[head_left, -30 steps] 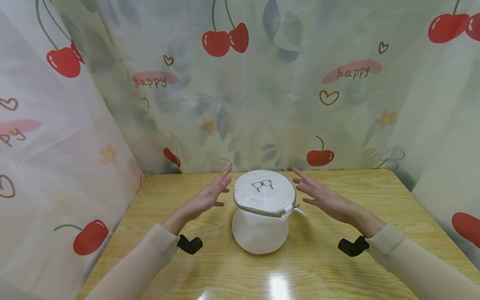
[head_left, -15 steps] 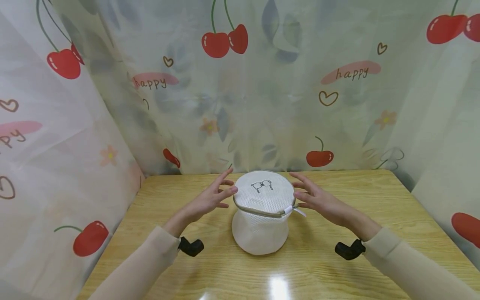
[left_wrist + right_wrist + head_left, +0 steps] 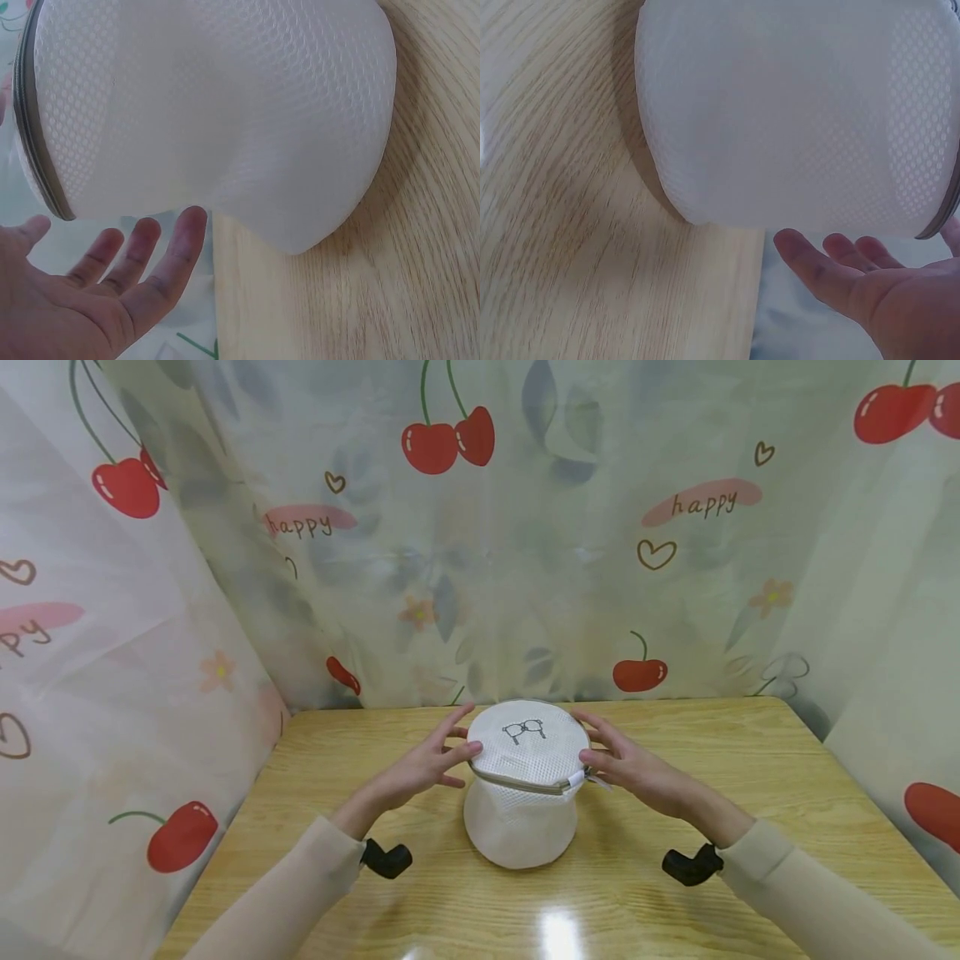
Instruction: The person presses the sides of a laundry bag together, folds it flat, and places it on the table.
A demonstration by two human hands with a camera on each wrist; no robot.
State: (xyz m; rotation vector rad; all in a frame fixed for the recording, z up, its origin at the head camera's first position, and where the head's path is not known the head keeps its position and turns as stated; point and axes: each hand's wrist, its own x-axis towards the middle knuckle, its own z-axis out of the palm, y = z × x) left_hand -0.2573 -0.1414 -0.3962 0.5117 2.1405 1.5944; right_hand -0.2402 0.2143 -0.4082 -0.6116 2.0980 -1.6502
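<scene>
A white mesh laundry bag (image 3: pixel 521 827) stands upright on the table, round on top and flaring at its base. Its lid carries a small drawing of glasses (image 3: pixel 525 729), and a grey-brown zipper (image 3: pixel 517 785) runs around the rim. My left hand (image 3: pixel 416 768) is at the bag's left side, thumb tip over the lid edge, fingers spread and lightly bent. My right hand (image 3: pixel 648 772) mirrors it on the right, its thumb by the white zipper tab. In both wrist views the fingertips lie right beside the mesh wall (image 3: pixel 300 112), gripping nothing.
The bag rests on a light wood-grain table (image 3: pixel 360 893). A curtain (image 3: pixel 487 552) printed with cherries and hearts encloses the back and sides. Black wrist cameras (image 3: pixel 387 858) hang beneath both cuffs.
Both hands have moved inward toward the bag, from clearly beside it to its rim. The thumbs now overlap the lid edge. The bag has not moved.
</scene>
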